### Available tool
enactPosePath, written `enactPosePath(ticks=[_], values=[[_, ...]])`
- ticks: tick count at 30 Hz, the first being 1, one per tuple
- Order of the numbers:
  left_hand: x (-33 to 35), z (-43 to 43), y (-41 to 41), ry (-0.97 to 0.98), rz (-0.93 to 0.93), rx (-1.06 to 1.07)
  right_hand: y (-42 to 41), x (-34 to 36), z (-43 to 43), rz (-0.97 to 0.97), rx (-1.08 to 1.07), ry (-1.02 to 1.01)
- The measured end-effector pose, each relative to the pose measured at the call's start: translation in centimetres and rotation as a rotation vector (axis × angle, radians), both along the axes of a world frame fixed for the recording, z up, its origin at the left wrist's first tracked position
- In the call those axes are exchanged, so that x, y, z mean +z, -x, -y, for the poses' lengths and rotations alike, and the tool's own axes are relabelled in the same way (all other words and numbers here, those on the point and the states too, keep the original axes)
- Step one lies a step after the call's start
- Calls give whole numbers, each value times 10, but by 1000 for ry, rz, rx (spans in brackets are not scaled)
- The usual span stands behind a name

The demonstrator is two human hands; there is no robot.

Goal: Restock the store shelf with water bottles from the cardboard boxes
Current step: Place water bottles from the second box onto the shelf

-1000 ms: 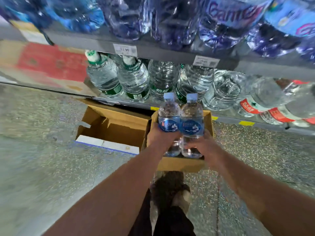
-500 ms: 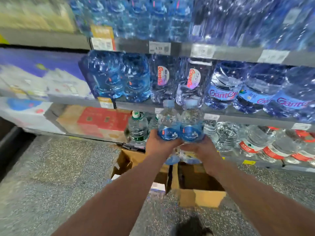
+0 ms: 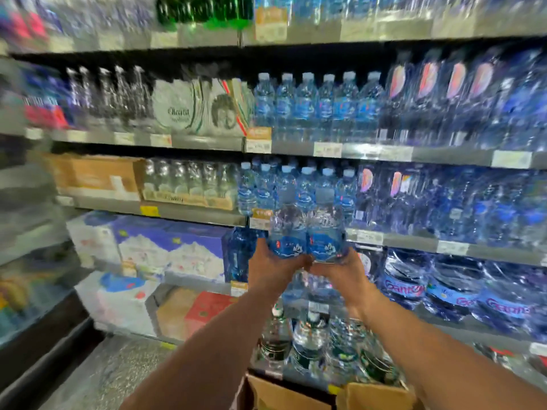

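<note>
Two small water bottles stand upright side by side, touching, held out in front of the shelving. The left bottle sits in the left hand, whose fingers curl round its lower body just under the blue label. The right bottle sits in the right hand, which wraps round it the same way. The two hands meet in the middle beneath the bottles, so each bottle rises above its hand with its cap uppermost. The caps come up in front of a row of matching bottles on the shelf just behind. Lower down are large jugs and green-labelled bottles, and the edges of two cardboard boxes show beneath the forearms. The view is blurred, so the label print cannot be read
</note>
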State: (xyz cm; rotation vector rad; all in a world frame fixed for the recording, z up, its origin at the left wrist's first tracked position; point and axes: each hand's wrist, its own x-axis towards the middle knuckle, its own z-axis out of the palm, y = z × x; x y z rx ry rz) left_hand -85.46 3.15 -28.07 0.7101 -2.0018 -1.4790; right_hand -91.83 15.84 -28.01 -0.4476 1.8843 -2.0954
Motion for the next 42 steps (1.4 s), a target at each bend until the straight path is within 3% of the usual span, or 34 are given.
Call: enactPosePath(ticks=[10,15,31,37,42], values=[[66,-8,-11,-98,-118,-51,-5,77,-8,-49,-99,-234],[92,-3,5,-77,-101,-57,11,99,-4,-97,-136,-246],[163,49,163,-10,-109,-21,171,164,45,-71,-40,-186],[176,69,208,47,-125,58,215,186,66,-187,-81,-246],[188,89,237,68,-97,67,242,201,85,-103,-85,-208]])
